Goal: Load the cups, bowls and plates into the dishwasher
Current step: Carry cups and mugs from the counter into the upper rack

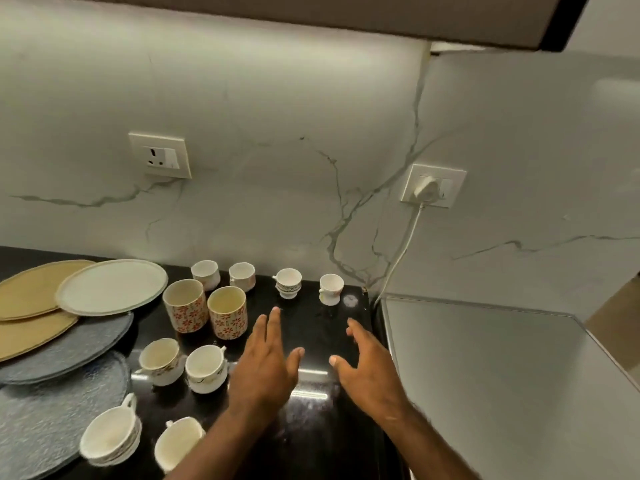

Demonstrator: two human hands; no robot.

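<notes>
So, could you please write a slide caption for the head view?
Left hand and right hand hover open above a black counter beside cups, mugs and plates.

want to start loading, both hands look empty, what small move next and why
Probably reach the right hand forward to the rightmost cup beyond its fingers: that hand is open and empty, and the cup stands upright, apart from the others.

No readable text, cups perhaps too blurred
</notes>
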